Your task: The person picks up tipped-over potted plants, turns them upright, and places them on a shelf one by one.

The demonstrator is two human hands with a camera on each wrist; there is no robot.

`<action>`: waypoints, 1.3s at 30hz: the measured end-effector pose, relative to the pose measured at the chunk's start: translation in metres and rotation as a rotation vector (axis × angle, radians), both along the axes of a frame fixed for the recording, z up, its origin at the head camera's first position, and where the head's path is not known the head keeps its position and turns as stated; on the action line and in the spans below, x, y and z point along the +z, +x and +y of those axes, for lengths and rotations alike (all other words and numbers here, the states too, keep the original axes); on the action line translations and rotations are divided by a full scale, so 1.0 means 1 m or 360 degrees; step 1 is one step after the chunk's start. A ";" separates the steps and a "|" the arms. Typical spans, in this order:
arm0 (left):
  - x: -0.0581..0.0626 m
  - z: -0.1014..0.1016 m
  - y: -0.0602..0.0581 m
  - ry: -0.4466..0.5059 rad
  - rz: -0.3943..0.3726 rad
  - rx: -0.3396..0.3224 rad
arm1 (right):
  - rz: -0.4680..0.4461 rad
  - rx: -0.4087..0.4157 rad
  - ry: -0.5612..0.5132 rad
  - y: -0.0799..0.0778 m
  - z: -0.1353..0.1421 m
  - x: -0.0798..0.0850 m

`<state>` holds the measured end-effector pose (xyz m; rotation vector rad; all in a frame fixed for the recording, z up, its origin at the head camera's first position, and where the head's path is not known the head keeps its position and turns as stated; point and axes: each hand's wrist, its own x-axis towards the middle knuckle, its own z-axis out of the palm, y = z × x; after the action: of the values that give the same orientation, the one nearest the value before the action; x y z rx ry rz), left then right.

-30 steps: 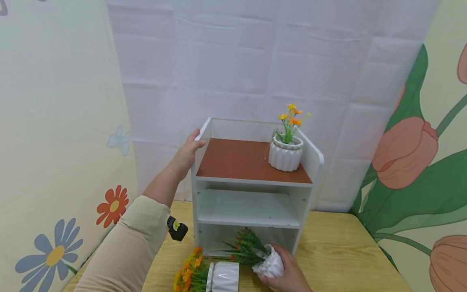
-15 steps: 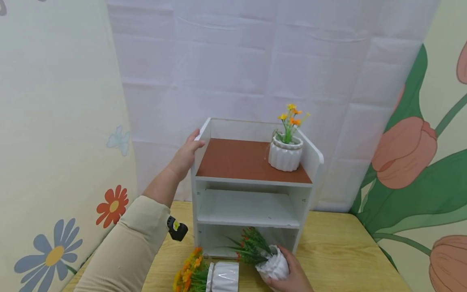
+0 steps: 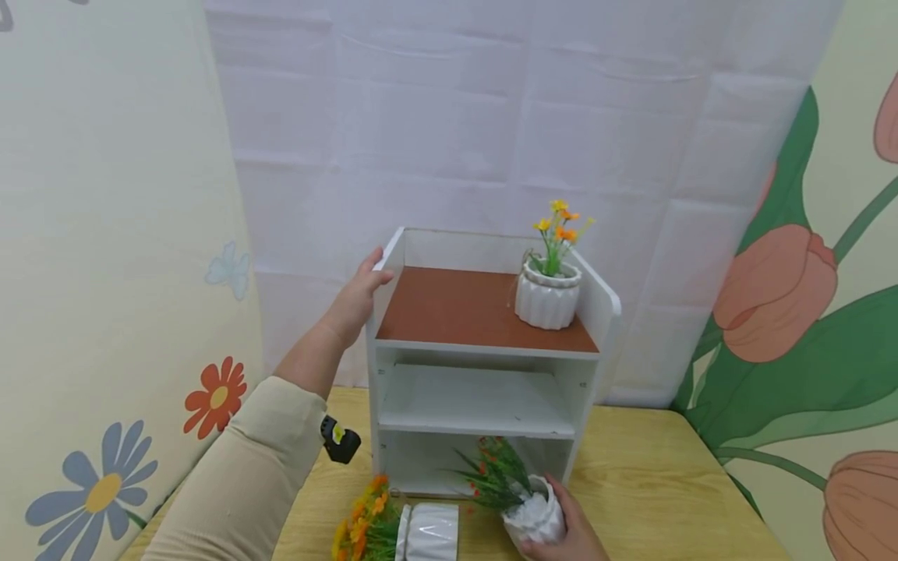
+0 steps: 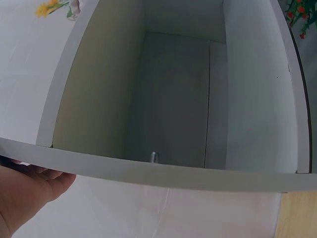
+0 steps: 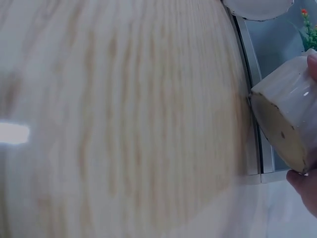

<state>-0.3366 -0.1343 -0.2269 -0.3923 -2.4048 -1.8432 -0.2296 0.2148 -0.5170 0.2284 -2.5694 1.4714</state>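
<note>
Head view: over the last second the glossy white ribbed pot with red-flecked green foliage (image 3: 535, 520) has shifted a little to the right and turned, its mouth tipping further upward, while the white open-fronted wooden cabinet with a brown top (image 3: 477, 429) has stayed put; I judge that the pot is being turned in mid-handling rather than set down. That pot is on the near side of the cabinet, before the right part of its lowest compartment, with the foliage leaning left and far. The right hand (image 3: 574, 536) grips the pot with its fingers and thumb curled round the wall; the right wrist view shows the pale base exposed and tilted, though whether any of its rim touches the pale wood-grain table (image 3: 645, 467) I cannot tell. The left hand (image 3: 353, 302) holds the upper end of the cabinet's left side panel, a digit on its inner face and the other fingers, only partly visible, outside, close together rather than spread. Just left of the held pot, a second white pot with yellow and orange flowers (image 3: 431, 532) lies on its side, flowers leftward. A third white pot with small yellow and orange blooms (image 3: 549, 302) stands upright at the right of the brown top.
</note>
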 end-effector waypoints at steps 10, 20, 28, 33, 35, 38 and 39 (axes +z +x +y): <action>0.000 0.001 0.000 0.0001 -0.0005 -0.0001 | -0.0226 -0.0031 -0.0004 0.001 0.007 0.001; 0.000 0.000 0.000 0.0009 0.0003 -0.0003 | -0.0262 -0.0017 -0.0131 0.003 0.015 -0.005; 0.000 0.000 -0.001 0.0015 0.0015 0.0003 | -0.0270 0.0023 -0.0289 0.006 0.020 -0.012; 0.000 0.000 -0.001 0.0016 0.0019 0.0006 | -0.0373 0.0036 -0.0308 0.006 0.025 -0.010; 0.000 0.000 -0.001 0.0018 0.0018 0.0004 | -0.0420 0.0026 -0.0317 0.005 0.026 -0.010; 0.000 0.000 0.000 0.0017 0.0014 0.0004 | -0.0451 0.0054 -0.0366 0.005 0.028 -0.012; 0.000 0.000 0.000 0.0016 0.0013 0.0005 | -0.0453 0.0079 -0.0398 0.005 0.029 -0.013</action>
<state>-0.3369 -0.1341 -0.2271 -0.3943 -2.3885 -1.8483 -0.2245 0.2439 -0.5300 0.0523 -2.5647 1.9498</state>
